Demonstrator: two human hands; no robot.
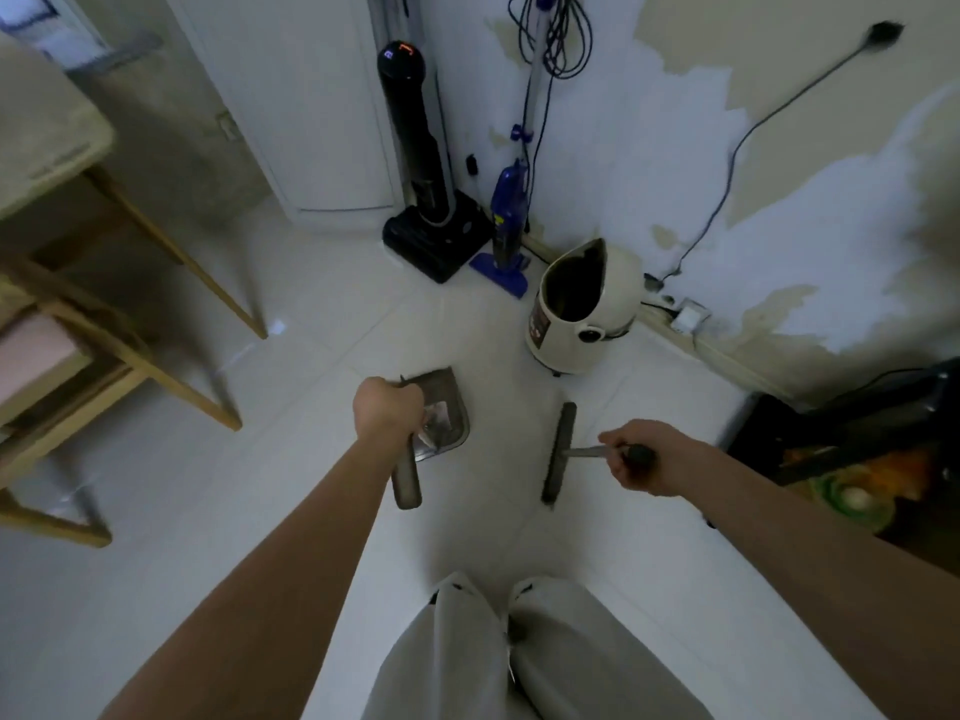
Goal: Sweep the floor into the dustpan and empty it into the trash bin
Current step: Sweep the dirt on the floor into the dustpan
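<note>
The dustpan (439, 415), with debris in it, is gripped by the left hand (387, 405); just right of it, the broom (560, 452) is gripped by the right hand (641, 457). If the dustpan is tilted before reaching the open bin (584, 304) beyond, debris may be spilled.

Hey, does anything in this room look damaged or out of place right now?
Yes: the wall behind the white bin has large patches of peeled paint, bare beige showing through. A black cord trails loosely down it. The dustpan holds some debris; nothing looks spilled.
</note>
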